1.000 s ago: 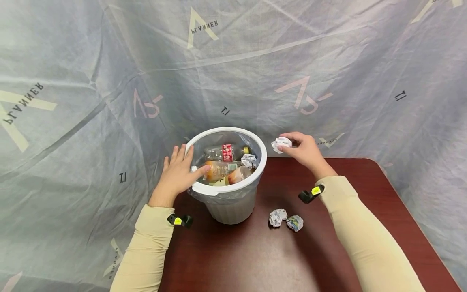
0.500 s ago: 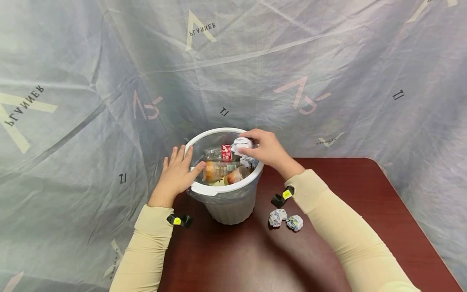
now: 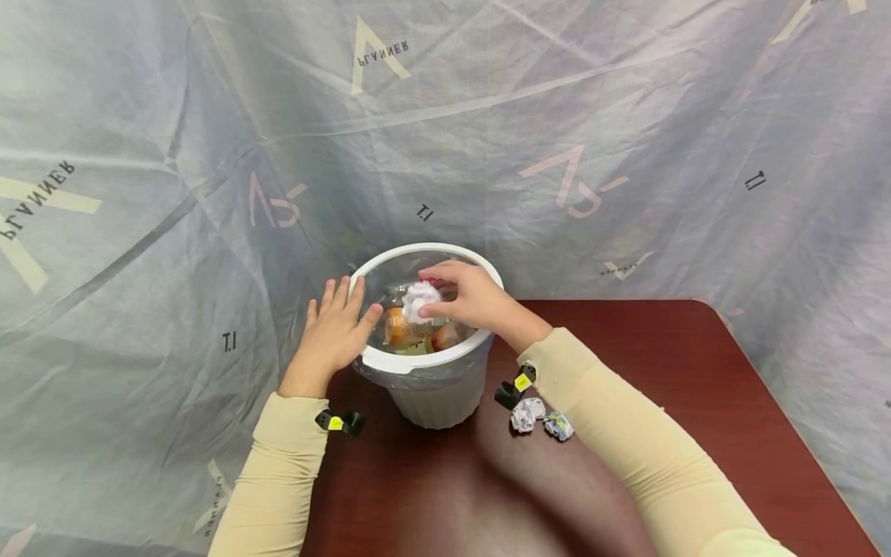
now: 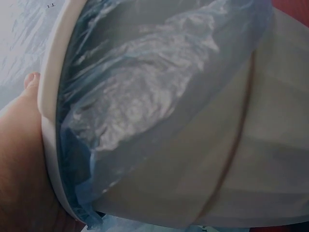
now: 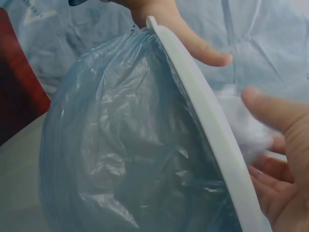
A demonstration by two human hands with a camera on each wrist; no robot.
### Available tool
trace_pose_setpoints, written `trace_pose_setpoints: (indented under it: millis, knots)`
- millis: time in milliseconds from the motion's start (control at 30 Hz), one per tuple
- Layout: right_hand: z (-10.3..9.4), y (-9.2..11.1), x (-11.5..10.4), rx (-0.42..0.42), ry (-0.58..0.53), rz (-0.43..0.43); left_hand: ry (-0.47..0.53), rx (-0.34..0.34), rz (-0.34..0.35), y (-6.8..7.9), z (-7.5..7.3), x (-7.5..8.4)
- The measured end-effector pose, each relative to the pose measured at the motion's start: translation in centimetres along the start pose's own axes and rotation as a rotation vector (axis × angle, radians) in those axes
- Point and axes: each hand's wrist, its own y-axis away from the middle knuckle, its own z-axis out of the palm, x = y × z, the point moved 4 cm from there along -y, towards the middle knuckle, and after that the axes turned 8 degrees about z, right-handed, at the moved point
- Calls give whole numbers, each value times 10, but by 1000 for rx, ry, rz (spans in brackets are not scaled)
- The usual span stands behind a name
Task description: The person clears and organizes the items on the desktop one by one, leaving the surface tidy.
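Observation:
A white bin (image 3: 437,402), lined with a clear bag (image 4: 140,92), stands on the table. My left hand (image 3: 330,333) rests on the left of its rim, fingers and thumb straight and spread. Over the bin's opening, my right hand (image 3: 476,298) holds a crumpled white paper ball (image 3: 420,302) between thumb and fingers. That ball looks blurred in the right wrist view. Under it inside the bin lie an orange-labelled plastic bottle (image 3: 397,326) and a brownish cup (image 3: 445,336). The ball and right hand hide part of the contents.
Two crumpled paper balls lie on the dark red table to the right of the bin: a white one (image 3: 524,416) and a multicoloured one (image 3: 558,425). A grey printed sheet (image 3: 557,100) hangs behind the table (image 3: 661,371) and along its sides.
My right hand has carried the paper ball leftward from beside the bin to over the middle of its opening. My left hand stays on the rim.

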Motion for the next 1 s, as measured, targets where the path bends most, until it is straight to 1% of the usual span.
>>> trace_pose_setpoints:
  millis: [100, 200, 400, 500, 600, 700, 800, 833, 900, 1000]
  knots:
    - [-2, 3, 1, -28, -117, -10, 3, -2, 4, 0, -1, 1]
    - [-7, 7, 6, 1, -181, -34, 2, -6, 2, 1, 0, 2]
    - [-23, 17, 21, 114, -211, -65, 4, -2, 0, 1, 1, 0]
    - [-34, 24, 31, 196, -250, -99, 11, 7, 6, 1, 0, 1]
    - [-44, 32, 47, 292, -300, -110, 14, 13, 10, 1, 0, 2]
    - [-52, 42, 68, 376, -368, -98, 9, 15, 9, 1, 0, 1]
    - [-57, 53, 85, 440, -408, -85, 11, 19, 9, 1, 1, 0]
    - [-59, 58, 88, 456, -410, -75, 11, 18, 8, 1, 1, 0]
    - [-61, 68, 93, 479, -390, -49, 14, 15, 6, 1, 1, 0]
    - [-59, 80, 100, 467, -362, 1, 10, 6, 2, 1, 1, 0]
